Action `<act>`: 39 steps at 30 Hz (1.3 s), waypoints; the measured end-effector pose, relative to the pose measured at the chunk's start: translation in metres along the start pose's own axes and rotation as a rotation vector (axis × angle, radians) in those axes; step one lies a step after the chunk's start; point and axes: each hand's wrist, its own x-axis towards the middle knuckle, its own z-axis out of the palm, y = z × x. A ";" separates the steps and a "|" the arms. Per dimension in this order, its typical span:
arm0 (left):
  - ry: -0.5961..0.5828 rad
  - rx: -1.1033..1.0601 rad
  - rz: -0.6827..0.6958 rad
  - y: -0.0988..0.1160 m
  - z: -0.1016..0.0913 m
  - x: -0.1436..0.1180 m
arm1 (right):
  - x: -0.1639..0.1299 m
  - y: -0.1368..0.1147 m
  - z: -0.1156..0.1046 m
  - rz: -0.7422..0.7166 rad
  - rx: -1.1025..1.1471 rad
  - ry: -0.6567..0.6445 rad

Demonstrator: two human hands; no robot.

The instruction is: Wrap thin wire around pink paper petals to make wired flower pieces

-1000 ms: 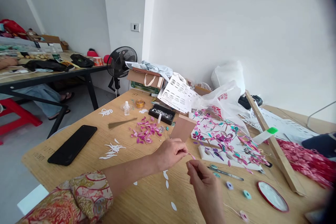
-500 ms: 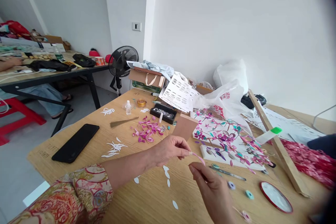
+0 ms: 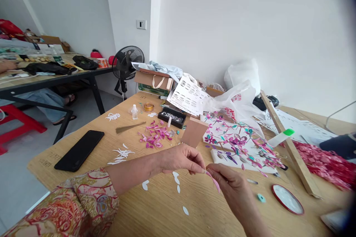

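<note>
A thin pink paper strip [image 3: 213, 179] is pinched above the wooden table [image 3: 155, 214], held at its upper end by the fingertips of the left hand [image 3: 182, 159] and lower down by the thumb and forefinger of the right hand [image 3: 233, 185]; both hands are closed on it, and the strip is raised off the tabletop, slanting down toward the right. The left forearm is seen in a patterned sleeve [image 3: 75, 211]. Small white paper petals [image 3: 175, 177] are scattered on the table just beneath the hands. Beyond the hands, a white board covered with pink and teal paper flowers [image 3: 236, 144] is laid flat, and a brown card [image 3: 194, 132] is propped just beside it. A heap of loose pink petals [image 3: 155, 137] is noted left of the card, with a black tray [image 3: 172, 117] behind it. A black phone [image 3: 79, 150] is lying well to the left. A teal paper coil [image 3: 260, 197] and a red-rimmed lid [image 3: 287, 199] are seen to the right of the right hand.
</note>
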 end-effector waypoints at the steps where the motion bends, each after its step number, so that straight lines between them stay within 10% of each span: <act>1: 0.041 -0.045 0.009 -0.001 0.000 0.000 | -0.002 0.001 0.007 0.005 0.007 0.016; 9: 0.273 0.396 0.153 -0.013 -0.004 0.008 | -0.026 -0.016 0.020 -0.074 -0.161 0.086; 13: 0.123 0.699 0.242 -0.009 -0.003 0.006 | -0.022 -0.021 -0.006 -0.091 -0.272 0.103; 18: -0.085 0.253 0.046 -0.003 -0.001 -0.001 | -0.005 -0.009 -0.013 0.003 -0.109 0.043; 23: 0.064 -0.070 0.009 -0.002 0.000 -0.003 | -0.010 0.000 0.024 0.080 0.083 0.058; 31: 0.242 0.306 0.062 -0.013 -0.003 0.006 | -0.034 -0.022 0.022 -0.025 -0.097 0.156; 35: 0.076 0.491 0.079 -0.006 -0.001 0.002 | -0.020 -0.020 -0.009 -0.030 -0.185 0.143; 39: -0.078 0.155 -0.011 -0.001 0.000 -0.004 | -0.003 -0.005 -0.011 0.048 -0.022 0.075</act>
